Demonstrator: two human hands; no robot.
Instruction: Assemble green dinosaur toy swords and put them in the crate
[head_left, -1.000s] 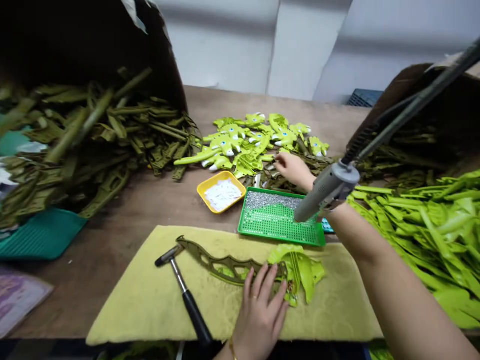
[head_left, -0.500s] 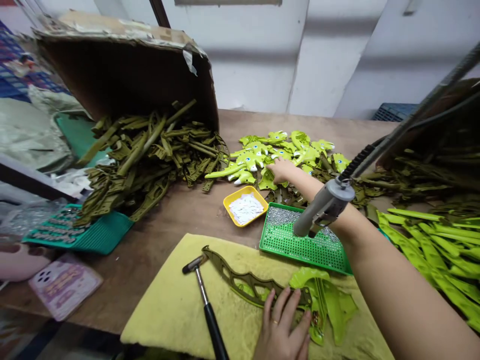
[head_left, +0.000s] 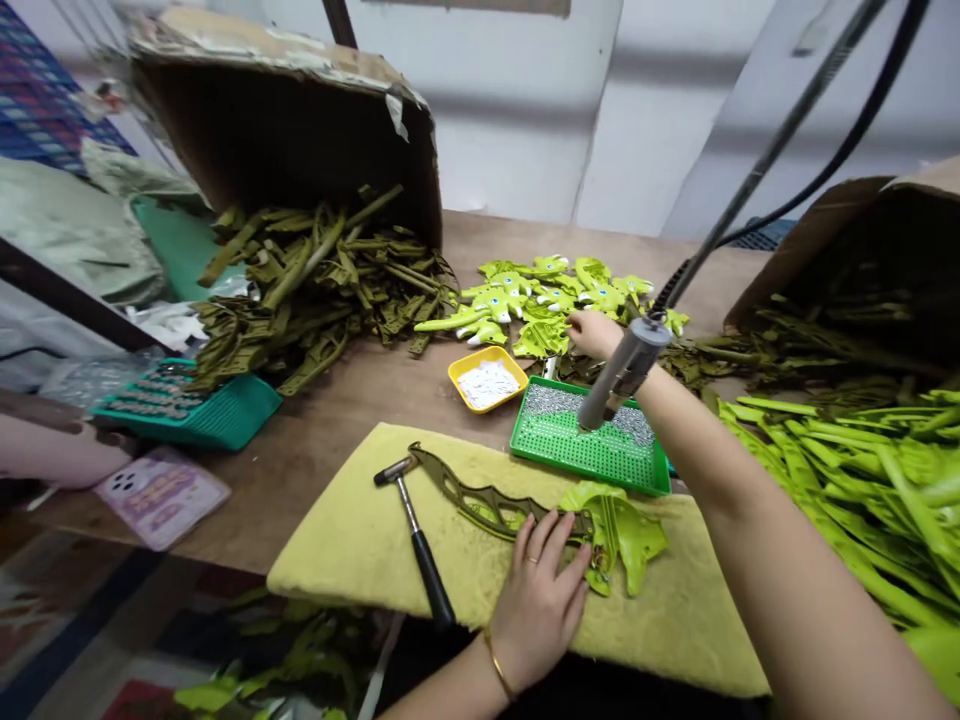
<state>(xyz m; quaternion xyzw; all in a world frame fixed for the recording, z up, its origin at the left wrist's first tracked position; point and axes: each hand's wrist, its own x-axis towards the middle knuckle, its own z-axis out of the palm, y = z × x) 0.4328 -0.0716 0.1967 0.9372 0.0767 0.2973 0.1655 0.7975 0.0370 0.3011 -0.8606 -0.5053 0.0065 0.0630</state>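
My left hand [head_left: 544, 575] lies with fingers spread and flat over the right end of a long, curved olive plastic piece [head_left: 487, 503] with cut-out openings. Under and beside that end sits a bright green, wing-like plastic part [head_left: 637, 540]. My right hand [head_left: 596, 335] reaches far forward to the pile of lime-green dragon-like parts [head_left: 499, 300]. Its fingers are bent together beside a ribbed green piece [head_left: 541, 338]; what they hold, if anything, is hidden. A hammer [head_left: 420, 545] with a black handle rests left of the olive piece on the yellow cloth [head_left: 337, 535].
A grey power screwdriver [head_left: 622, 370] hangs over a green tray [head_left: 585, 460] of small screws. A yellow dish [head_left: 487, 380] holds white bits. Olive parts [head_left: 322, 280] spill from a carton [head_left: 285, 120]; green strips [head_left: 847, 490] are heaped right, and a teal basket [head_left: 217, 410] stands left.
The view has shifted, showing more of the near cloth edge and my left forearm. My right hand has moved slightly right along the green pile. My left hand stays on the olive piece.
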